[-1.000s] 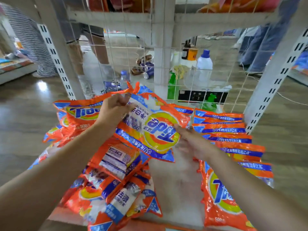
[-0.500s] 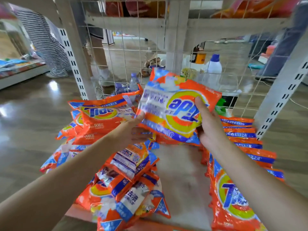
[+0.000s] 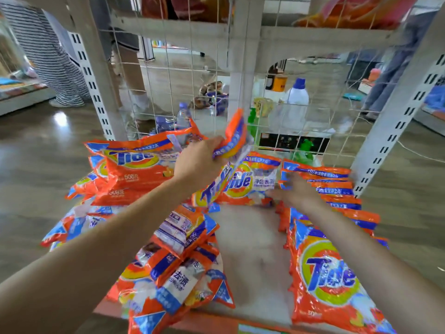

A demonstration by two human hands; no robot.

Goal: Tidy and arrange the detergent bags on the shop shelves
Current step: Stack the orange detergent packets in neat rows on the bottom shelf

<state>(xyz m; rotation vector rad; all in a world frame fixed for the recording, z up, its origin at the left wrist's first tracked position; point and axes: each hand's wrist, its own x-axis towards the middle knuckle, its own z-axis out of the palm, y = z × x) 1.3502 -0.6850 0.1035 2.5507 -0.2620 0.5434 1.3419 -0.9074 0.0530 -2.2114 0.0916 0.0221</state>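
Orange Tide detergent bags lie on a white shelf board point(image 3: 250, 249). My left hand point(image 3: 199, 157) grips one bag point(image 3: 234, 138) by its side and holds it up on edge near the wire back. My right hand point(image 3: 296, 191) is blurred, its fingers stretched out against a bag lying flat at the back centre point(image 3: 248, 184). A neat overlapping row of bags point(image 3: 330, 278) runs along the right side. Loose, jumbled bags are heaped at the back left point(image 3: 134, 169) and front left point(image 3: 175, 273).
A wire mesh panel point(image 3: 168, 80) closes the shelf's back, between slotted white uprights point(image 3: 397, 116). Behind it stand bottles point(image 3: 297, 97) and clutter on the floor. A person in striped clothing point(image 3: 48, 56) stands far left. An upper shelf hangs overhead.
My right hand has let go of the lifted bag and dropped to the flat bag at the back. My left hand now holds the bag alone, turned on edge.
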